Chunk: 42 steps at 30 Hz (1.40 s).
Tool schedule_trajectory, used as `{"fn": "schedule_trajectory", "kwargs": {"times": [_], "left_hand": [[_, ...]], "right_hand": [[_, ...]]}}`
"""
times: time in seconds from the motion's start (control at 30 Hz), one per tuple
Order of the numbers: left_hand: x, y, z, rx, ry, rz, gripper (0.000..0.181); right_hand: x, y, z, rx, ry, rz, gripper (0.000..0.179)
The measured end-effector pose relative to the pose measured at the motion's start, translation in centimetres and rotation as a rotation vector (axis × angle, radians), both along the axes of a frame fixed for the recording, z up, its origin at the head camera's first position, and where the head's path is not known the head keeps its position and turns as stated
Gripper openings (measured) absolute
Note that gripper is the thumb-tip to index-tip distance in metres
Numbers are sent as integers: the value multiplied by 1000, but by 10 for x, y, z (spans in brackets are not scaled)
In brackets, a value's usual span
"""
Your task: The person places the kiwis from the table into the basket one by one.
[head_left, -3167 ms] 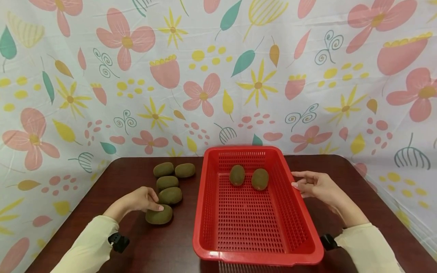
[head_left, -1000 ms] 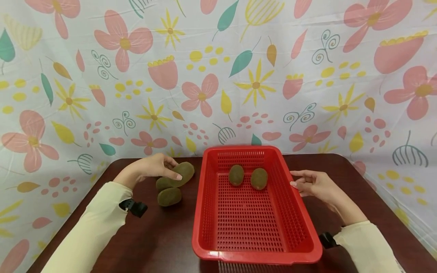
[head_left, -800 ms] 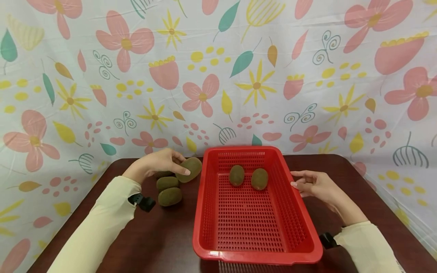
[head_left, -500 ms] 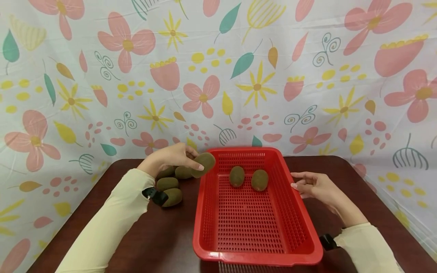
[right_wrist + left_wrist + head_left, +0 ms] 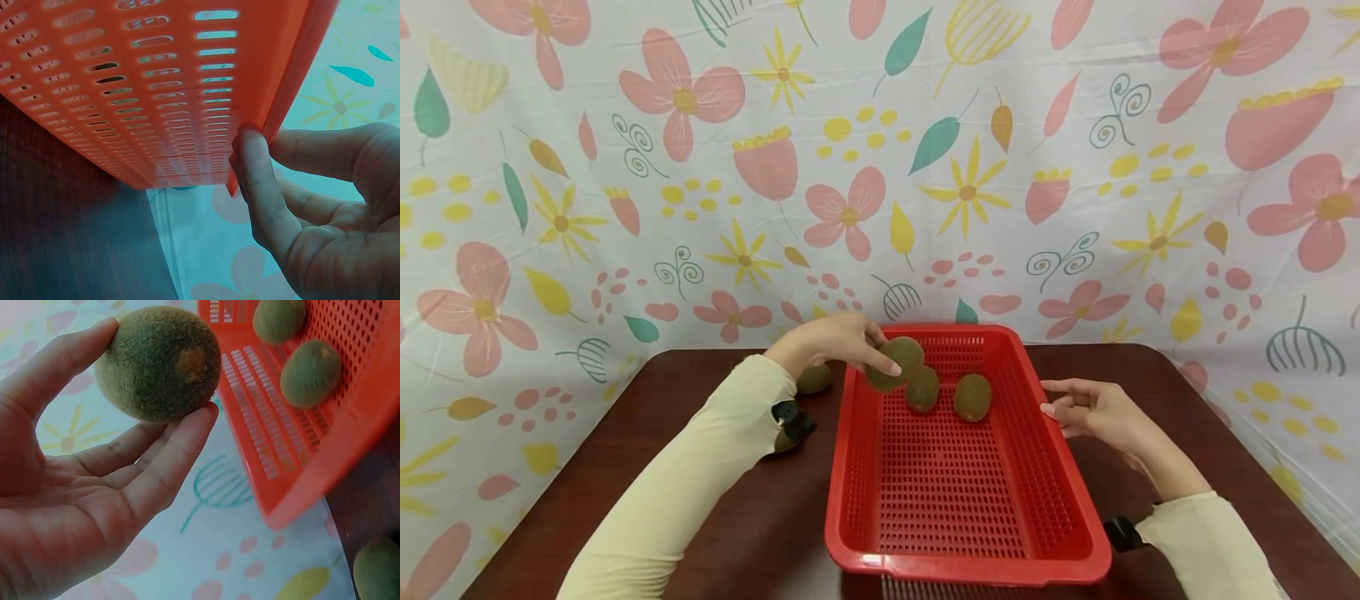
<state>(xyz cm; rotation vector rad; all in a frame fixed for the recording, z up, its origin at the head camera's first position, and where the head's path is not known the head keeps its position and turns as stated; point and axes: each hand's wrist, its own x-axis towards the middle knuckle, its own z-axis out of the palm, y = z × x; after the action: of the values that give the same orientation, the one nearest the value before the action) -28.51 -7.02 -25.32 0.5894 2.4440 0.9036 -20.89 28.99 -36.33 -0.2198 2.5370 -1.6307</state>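
A brown fuzzy kiwi (image 5: pixel 901 362) is pinched between the thumb and fingertips of my left hand (image 5: pixel 842 340), above the left back part of the red plastic basket (image 5: pixel 970 570). In the left wrist view the end of this kiwi (image 5: pixel 159 362) faces the camera. Inside the basket lie two kiwis, one (image 5: pixel 922 388) close to the held fruit and one (image 5: pixel 972 397) to its right. My right hand (image 5: pixel 1093 408) grips the basket's right rim; the right wrist view shows thumb and fingers (image 5: pixel 265 181) pinching that rim.
On the dark wood table (image 5: pixel 715 533) left of the basket are more kiwis, partly hidden by my left arm; one (image 5: pixel 814 380) shows behind the wrist. A flowered cloth (image 5: pixel 850 167) hangs behind the table. Black bands sit on both wrists.
My left hand picked up the nearest kiwi from the table, then carried it back and rightward past the other kiwis, over the basket's left rim. The right hand stays on the rim.
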Motion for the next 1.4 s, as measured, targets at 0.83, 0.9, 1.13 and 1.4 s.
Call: {"fn": "schedule_trajectory", "kwargs": {"times": [0.83,0.9,1.13,1.4], "left_hand": [[24,96,-29,-115,-23,-255,25],[28,103,-34,-135,-29,-270,18],[42,120,-48,-238,-39,-311,48],[52,130,-67,-265,-126,-324,48]], "right_hand": [[-3,-3,3,8,-13,8,63],[-3,-3,3,7,-14,4,62],[-2,-2,2,20,-12,-5,63],[0,-1,0,7,-9,-6,63]]}}
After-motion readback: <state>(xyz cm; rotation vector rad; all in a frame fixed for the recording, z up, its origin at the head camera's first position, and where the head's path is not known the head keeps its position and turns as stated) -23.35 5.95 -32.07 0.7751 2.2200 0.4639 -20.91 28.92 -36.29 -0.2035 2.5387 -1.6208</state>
